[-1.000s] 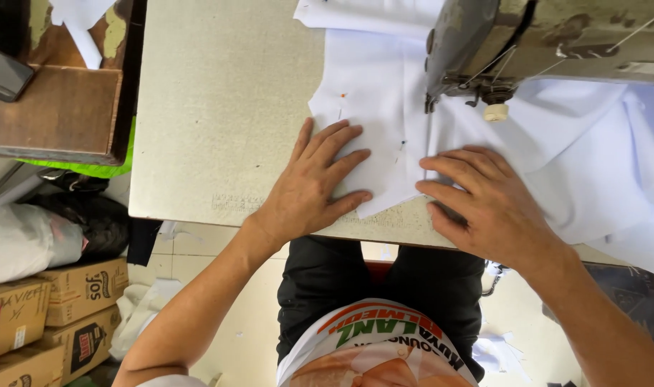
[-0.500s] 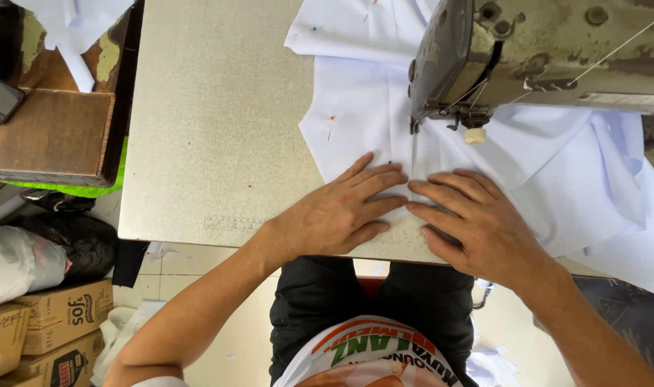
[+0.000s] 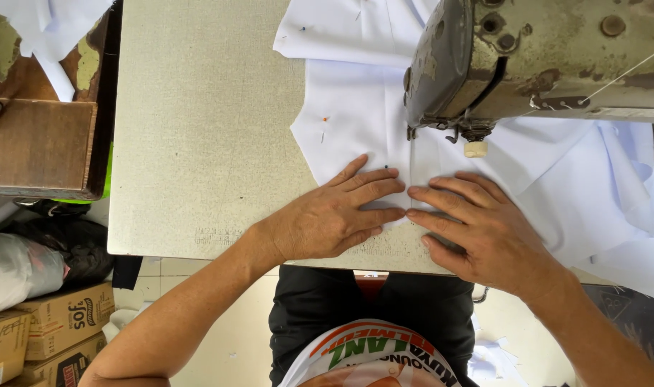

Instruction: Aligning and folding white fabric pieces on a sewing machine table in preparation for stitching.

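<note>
White fabric point(image 3: 356, 107) lies spread on a pale sewing table point(image 3: 198, 143), running under the head of an old grey sewing machine point(image 3: 527, 57). My left hand point(image 3: 334, 215) lies flat on the fabric's near edge, fingers pointing right. My right hand point(image 3: 484, 229) presses flat beside it, fingers pointing left, the fingertips of both hands almost meeting just below the machine's needle area point(image 3: 413, 136). A few pins with coloured heads stick in the cloth point(image 3: 325, 120). More fabric bunches to the right of the machine point(image 3: 613, 186).
A worn wooden box point(image 3: 37, 147) stands left of the table with white cloth draped over it. Cardboard boxes point(image 3: 62, 322) and bags point(image 3: 26, 265) sit on the floor at lower left. The table's front edge runs just under my wrists.
Both hands have slid toward me and closer together along the fabric's near edge, fingertips now nearly touching. The view has shifted nearer the machine.
</note>
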